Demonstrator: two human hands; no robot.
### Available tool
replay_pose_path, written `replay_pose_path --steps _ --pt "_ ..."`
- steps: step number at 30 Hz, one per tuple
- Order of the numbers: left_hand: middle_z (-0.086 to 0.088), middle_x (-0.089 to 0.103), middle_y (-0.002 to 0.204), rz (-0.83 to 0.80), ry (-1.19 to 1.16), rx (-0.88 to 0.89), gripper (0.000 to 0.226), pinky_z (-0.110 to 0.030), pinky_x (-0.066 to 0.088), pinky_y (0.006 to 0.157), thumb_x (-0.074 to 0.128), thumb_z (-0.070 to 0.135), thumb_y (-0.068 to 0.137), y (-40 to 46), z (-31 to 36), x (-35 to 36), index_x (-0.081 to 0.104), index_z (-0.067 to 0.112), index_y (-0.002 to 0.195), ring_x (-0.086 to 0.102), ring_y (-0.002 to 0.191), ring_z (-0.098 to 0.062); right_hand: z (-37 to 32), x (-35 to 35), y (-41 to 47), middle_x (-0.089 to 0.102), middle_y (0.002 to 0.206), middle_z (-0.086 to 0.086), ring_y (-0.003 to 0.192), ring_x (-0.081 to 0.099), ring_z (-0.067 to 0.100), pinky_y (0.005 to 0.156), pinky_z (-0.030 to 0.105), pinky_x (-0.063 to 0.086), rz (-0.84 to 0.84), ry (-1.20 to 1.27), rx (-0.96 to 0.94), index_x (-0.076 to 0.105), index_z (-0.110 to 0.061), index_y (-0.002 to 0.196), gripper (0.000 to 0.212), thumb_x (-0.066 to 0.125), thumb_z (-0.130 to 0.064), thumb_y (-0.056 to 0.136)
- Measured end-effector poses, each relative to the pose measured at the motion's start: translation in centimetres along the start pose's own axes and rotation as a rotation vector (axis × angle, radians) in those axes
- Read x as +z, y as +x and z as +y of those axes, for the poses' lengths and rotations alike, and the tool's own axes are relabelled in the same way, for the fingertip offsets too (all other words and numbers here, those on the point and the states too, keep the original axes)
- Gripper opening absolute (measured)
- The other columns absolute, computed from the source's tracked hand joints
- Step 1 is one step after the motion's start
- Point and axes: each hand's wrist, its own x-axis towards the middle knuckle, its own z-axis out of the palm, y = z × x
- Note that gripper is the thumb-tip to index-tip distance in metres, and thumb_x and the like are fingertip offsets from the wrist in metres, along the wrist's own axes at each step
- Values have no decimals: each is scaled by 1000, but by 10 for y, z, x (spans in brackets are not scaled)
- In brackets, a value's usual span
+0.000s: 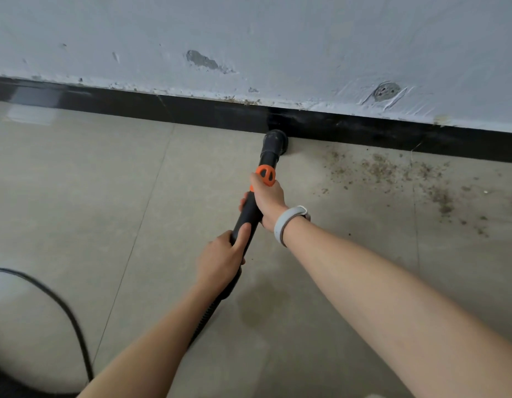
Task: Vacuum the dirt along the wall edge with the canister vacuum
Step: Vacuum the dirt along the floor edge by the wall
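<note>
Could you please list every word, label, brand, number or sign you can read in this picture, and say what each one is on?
None: no readable text shows anywhere in the head view.
Vacuum wand: plain black, no lettering visible.
Orange collar: two dark slots, no letters or numbers.
Wristband: plain white, no display or print in view.
Wall and baseboard: only chipped paint and marks, no signs.

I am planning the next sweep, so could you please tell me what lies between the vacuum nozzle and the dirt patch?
In the head view, only bare floor tile separates the nozzle from the dirt patch on its right.
</note>
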Motion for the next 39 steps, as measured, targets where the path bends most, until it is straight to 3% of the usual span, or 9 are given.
replay_pose_path --steps 4,12,29,35,39 --pt "4 65 59 -15 100 64 55 -30 44 58 29 63 88 2 3 2 52 16 70 61 58 -14 1 -11 -1 49 60 7 44 48 18 51 27 48 10 49 -3 43 -11 83 14 52 -19 89" --pt "3 68 63 -145 193 153 56 -31 50 66 27 65 88 8 35 13 54 17 76 64 60 -14 -14 -49 -2 52 61 7 47 51 19 53 29 50 101 112 -40 46 -10 81 16 52 -21 91" --pt "4 66 63 -205 283 245 55 -26 42 57 27 66 89 4 87 76 52 19 74 62 61 -14 -33 -138 -2 50 54 6 45 51 20 53 29 49 211 212 -90 45 -11 79 14 52 -18 89" --pt "5 67 63 -230 283 258 56 -26 42 56 26 68 87 6 96 77 52 21 73 61 59 -12 -36 -146 -1 52 55 6 51 52 22 65 36 51 231 222 -99 48 -9 81 16 54 -21 87" --pt "5 67 64 -224 300 270 56 -26 42 58 26 69 88 7 97 69 52 21 74 61 59 -12 -37 -143 0 51 53 6 45 53 19 57 31 52 188 283 -80 49 -9 84 15 57 -21 87"
